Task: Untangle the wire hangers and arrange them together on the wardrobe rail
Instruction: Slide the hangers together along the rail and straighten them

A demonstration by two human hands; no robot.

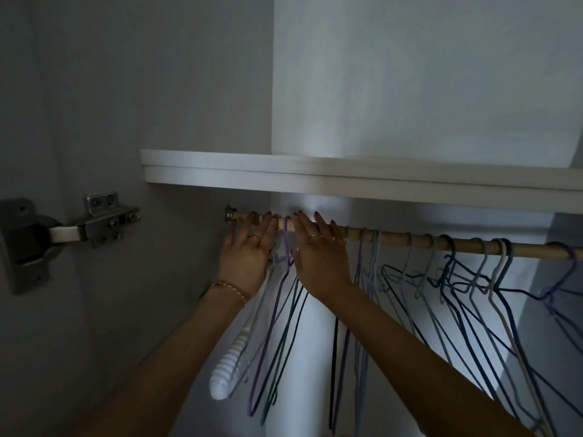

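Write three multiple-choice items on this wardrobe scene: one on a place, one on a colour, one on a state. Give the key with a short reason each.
1. Where does the hook of the purple hanger sit on the rail?
A. between the two hands
B. at the rail's far right end
C. on the shelf

2. What colour is the ribbed plastic hanger at the lower left?
A. black
B. white
C. red

3. How are the fingers of the left hand and right hand?
A. clenched fists
B. hanging by the person's sides
C. straight, laid on the rail

Key: 1 A, its hook shows in the gap between the hands. 2 B, it is plainly white. 3 C, the fingers lie extended over the rail.
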